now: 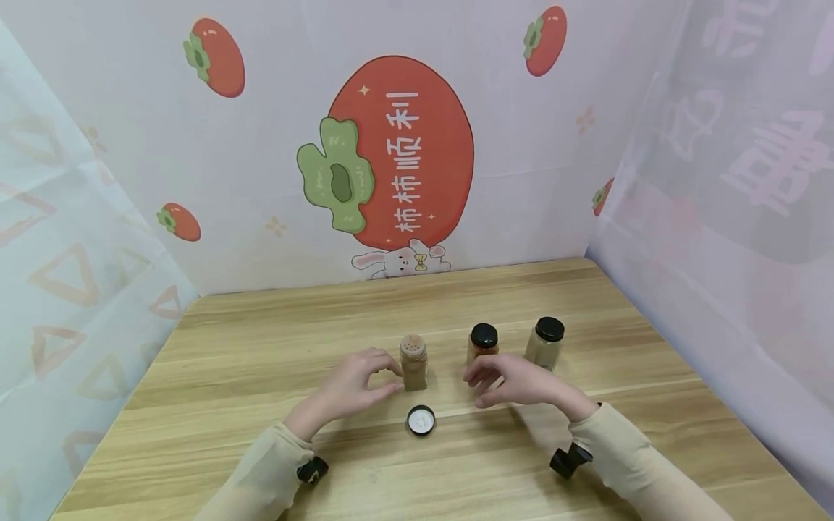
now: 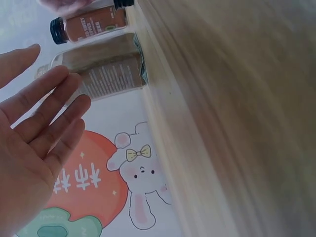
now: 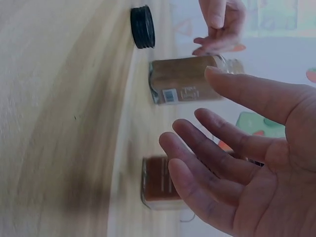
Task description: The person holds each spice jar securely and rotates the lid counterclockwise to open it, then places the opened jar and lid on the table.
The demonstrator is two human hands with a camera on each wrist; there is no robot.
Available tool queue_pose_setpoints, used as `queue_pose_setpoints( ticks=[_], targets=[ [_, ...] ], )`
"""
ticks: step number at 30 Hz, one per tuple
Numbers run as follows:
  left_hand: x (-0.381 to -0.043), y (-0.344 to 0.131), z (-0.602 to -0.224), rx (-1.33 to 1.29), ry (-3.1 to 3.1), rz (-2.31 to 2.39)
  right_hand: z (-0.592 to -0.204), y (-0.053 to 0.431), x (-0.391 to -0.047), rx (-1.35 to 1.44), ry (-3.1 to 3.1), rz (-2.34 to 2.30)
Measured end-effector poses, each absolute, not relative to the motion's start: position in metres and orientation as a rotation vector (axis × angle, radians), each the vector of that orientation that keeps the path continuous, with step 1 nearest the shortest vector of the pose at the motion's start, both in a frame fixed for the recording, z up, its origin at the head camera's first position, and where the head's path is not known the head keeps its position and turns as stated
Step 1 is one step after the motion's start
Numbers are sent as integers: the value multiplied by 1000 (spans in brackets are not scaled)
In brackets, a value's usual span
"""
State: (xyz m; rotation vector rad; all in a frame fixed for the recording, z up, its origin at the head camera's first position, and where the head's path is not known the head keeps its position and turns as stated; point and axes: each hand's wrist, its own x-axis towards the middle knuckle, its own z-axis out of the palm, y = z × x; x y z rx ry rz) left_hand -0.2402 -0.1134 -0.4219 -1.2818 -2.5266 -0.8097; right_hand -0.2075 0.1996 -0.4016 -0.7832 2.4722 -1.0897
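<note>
A glass spice jar (image 1: 414,370) of brown powder stands upright, its perforated shaker top (image 1: 413,344) uncovered. Just left of it is my left hand (image 1: 355,383), fingers spread and holding nothing; whether a fingertip touches the glass I cannot tell. A black cap (image 1: 420,420) lies with its white inside facing up, in front of the jar. My right hand (image 1: 517,380) hovers empty with loosely bent fingers, partly hiding a capped jar of reddish-brown spice (image 1: 483,349). In the right wrist view that reddish jar (image 3: 158,180) sits behind the fingers.
A third jar (image 1: 544,349), with pale contents and a black lid, stands behind the right hand. The wooden table (image 1: 274,325) meets a printed cloth backdrop (image 1: 274,145) at its far edge. Cloth also hangs along both sides.
</note>
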Motion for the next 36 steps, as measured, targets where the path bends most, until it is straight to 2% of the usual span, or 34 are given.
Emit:
queue_pose_setpoints(
  ticks=[13, 36],
  targets=[
    [-236, -98, -421, -1468, -2436, -846, -397, 222, -208, -815, 2482, -1150],
    [-223, -55, -420, -1500, -2583, -810, -388, 247, -214, -759, 2555, -1180]
  ],
)
